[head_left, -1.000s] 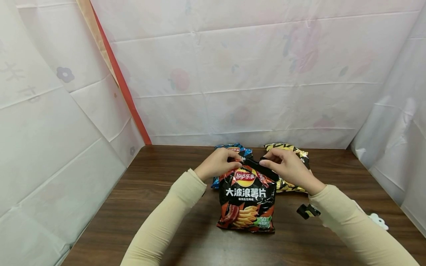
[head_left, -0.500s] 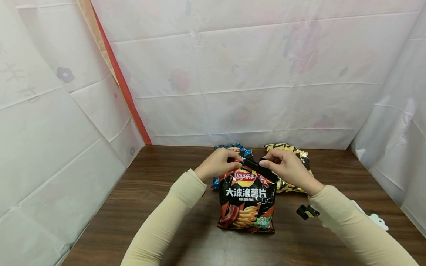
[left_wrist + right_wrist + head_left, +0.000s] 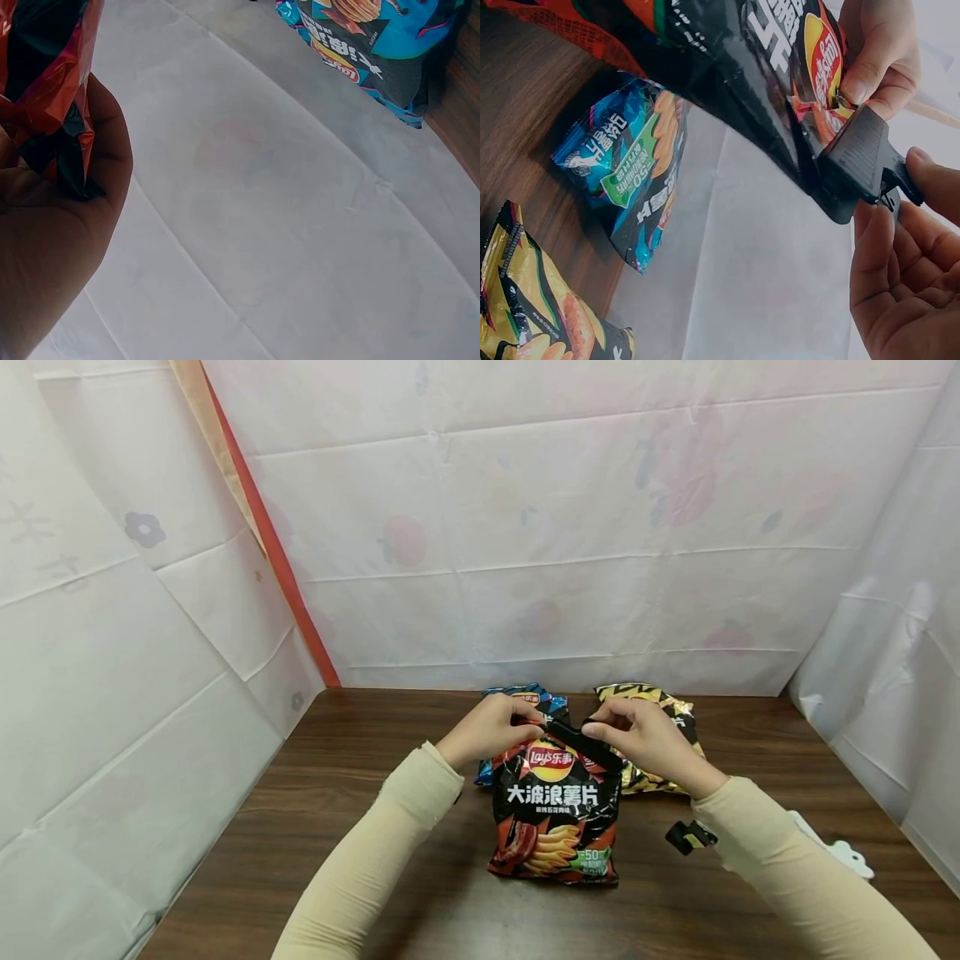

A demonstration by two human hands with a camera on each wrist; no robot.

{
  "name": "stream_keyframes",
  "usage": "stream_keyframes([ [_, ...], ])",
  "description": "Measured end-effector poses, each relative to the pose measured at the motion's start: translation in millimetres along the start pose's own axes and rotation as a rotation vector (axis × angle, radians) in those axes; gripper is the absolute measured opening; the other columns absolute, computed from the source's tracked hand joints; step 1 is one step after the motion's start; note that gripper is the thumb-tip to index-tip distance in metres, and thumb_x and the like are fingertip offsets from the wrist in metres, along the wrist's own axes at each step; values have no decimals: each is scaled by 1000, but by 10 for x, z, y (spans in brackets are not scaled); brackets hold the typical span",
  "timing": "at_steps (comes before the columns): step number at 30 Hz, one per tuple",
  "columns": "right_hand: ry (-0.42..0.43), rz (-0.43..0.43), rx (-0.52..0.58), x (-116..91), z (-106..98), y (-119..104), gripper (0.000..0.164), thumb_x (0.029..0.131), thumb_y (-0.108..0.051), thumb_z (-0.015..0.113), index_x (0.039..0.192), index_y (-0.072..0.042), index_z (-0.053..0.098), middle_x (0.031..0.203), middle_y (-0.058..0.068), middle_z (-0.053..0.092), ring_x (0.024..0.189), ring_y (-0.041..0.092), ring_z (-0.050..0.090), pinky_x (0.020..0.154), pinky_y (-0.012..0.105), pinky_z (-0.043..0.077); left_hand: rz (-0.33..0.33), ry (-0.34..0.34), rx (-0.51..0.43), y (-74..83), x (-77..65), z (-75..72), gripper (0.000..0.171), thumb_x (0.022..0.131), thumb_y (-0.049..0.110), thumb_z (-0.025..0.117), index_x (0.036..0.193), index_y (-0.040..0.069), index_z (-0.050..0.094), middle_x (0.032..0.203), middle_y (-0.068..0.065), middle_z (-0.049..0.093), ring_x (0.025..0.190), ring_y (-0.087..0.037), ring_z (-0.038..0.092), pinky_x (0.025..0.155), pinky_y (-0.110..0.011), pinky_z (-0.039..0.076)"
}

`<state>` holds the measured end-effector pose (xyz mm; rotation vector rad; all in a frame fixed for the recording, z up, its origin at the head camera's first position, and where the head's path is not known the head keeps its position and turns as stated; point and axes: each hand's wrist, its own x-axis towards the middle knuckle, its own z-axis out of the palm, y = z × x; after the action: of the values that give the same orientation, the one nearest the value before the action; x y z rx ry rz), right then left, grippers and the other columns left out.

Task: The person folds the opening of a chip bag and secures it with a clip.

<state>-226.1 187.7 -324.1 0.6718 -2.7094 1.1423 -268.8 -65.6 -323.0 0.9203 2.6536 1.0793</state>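
Observation:
A black and red Lay's chip bag (image 3: 555, 827) stands upright above the table, its top edge folded over. Across the right part of that fold sits a black bag clip (image 3: 855, 154). With thumb and fingers my left hand (image 3: 487, 727) pinches the bag's top left corner; the left wrist view shows crumpled red and black foil (image 3: 52, 112) in its grip. My right hand (image 3: 648, 739) pinches the levers of the clip between thumb and index finger, plainest in the right wrist view. The clip's inner side and the back of the bag are hidden.
Behind lie a blue chip bag (image 3: 558, 703) and a yellow chip bag (image 3: 660, 781), both on the wooden table (image 3: 360, 827). A small black and yellow object (image 3: 690, 837) is beside the right forearm, with a white scalloped item (image 3: 851, 860) partly under the sleeve. Pale cloth walls surround the table.
Hardly anything differs: both hands keep their holds on the bag and clip, and the clip's right end dips very slightly. The whole view has shifted a few pixels.

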Motion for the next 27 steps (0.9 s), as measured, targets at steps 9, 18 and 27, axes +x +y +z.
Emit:
stream_keyframes([
  [9, -22, 0, 7, 15, 23, 26, 15, 94, -33, 66, 89, -19, 71, 71, 7, 60, 55, 13, 49, 54, 28, 42, -9, 1, -3, 6, 7, 3, 21, 96, 19, 65, 112, 11, 74, 84, 0, 73, 42, -9, 35, 48, -23, 35],
  [18, -50, 22, 37, 18, 44, 23, 15, 94, -32, 65, 91, -18, 70, 72, 3, 60, 59, 14, 50, 55, 29, 42, 2, -2, -7, 9, 9, -6, 21, 96, 18, 65, 113, 10, 74, 88, -1, 74, 43, -8, 36, 48, -23, 35],
  [27, -63, 32, 49, 21, 44, 30, 15, 95, -31, 65, 94, -18, 71, 75, 3, 61, 61, 14, 52, 57, 29, 44, 16, -24, -12, -8, 7, -16, 20, 97, 18, 62, 113, 11, 73, 93, -2, 73, 45, -8, 37, 50, -24, 37],
])
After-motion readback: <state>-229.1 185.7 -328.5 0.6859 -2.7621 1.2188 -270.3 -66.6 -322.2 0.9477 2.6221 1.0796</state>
